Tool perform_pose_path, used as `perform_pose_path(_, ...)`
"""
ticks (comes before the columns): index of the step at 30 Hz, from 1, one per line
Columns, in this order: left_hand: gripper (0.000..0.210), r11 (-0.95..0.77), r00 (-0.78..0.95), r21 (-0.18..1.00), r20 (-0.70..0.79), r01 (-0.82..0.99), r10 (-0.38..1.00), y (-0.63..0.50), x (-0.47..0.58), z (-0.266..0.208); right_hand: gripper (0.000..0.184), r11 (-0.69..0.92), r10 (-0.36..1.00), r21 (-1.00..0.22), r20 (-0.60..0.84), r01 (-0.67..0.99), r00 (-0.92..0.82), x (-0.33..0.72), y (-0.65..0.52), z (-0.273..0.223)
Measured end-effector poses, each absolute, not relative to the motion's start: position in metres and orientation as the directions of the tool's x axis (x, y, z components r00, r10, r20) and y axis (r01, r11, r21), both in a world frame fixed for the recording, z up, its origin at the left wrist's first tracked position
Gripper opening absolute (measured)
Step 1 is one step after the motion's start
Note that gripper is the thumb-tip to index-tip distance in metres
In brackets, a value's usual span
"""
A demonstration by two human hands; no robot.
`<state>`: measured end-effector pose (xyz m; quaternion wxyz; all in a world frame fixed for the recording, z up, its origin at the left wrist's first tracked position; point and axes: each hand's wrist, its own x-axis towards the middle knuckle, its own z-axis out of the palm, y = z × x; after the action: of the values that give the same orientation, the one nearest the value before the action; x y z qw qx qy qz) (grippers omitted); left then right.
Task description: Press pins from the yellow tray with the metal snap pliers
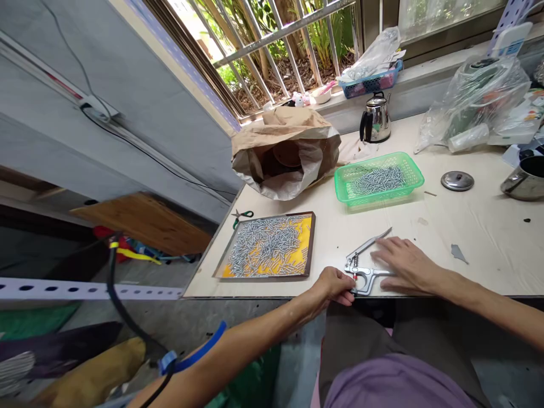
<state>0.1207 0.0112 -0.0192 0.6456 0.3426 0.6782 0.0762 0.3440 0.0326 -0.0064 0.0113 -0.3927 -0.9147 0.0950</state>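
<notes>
A silver pair of hand-press pliers (pixel 369 273) lies near the table's front edge, its upper lever raised away from the lower handle. At its jaw end, my left hand (pixel 332 285) is closed in a pinch; what the fingertips hold there is too small and hidden to name. My right hand (pixel 403 262) lies over the handle end with its fingers apart, not wrapped round the lever. Left of the pliers, many small silver metal pins (pixel 266 241) are spread in a shallow tray (pixel 313 243) with a yellow bottom.
Behind the pliers is a green plastic basket (pixel 357 198) of similar pins. An open brown paper bag (pixel 306 127), green-handled scissors (pixel 244 215), a metal lid (pixel 457 181), a kettle (pixel 379 122) and a steel pot (pixel 522 181) stand or lie around the table.
</notes>
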Motion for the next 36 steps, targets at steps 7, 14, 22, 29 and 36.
perform_pose_path(7,0.018,0.76,0.049,0.549,-0.82,0.348,0.57,0.007,0.121,-0.02,0.091,0.651,0.724,-0.215,-0.112,0.728,-0.681,0.348,0.058,-0.011)
perform_pose_path(14,0.021,0.749,0.063,0.562,-0.812,0.351,0.58,0.008,0.121,-0.019,0.084,0.637,0.742,-0.221,-0.082,0.738,-0.665,0.344,0.052,-0.006)
perform_pose_path(22,0.011,0.127,0.071,0.576,-0.309,0.807,0.948,-0.004,0.13,-0.014,0.072,0.639,0.745,-0.268,-0.017,0.721,-0.667,0.346,0.037,-0.002)
perform_pose_path(29,0.061,-0.562,0.643,0.462,-0.023,0.686,0.765,0.033,0.163,-0.022,0.077,0.618,0.76,-0.302,-0.003,0.726,-0.649,0.351,0.038,-0.011)
perform_pose_path(36,0.061,-0.638,0.702,0.328,-0.132,0.697,0.699,0.048,0.169,-0.016,0.047,0.552,0.81,-0.147,-0.14,0.821,-0.569,0.358,0.037,0.002)
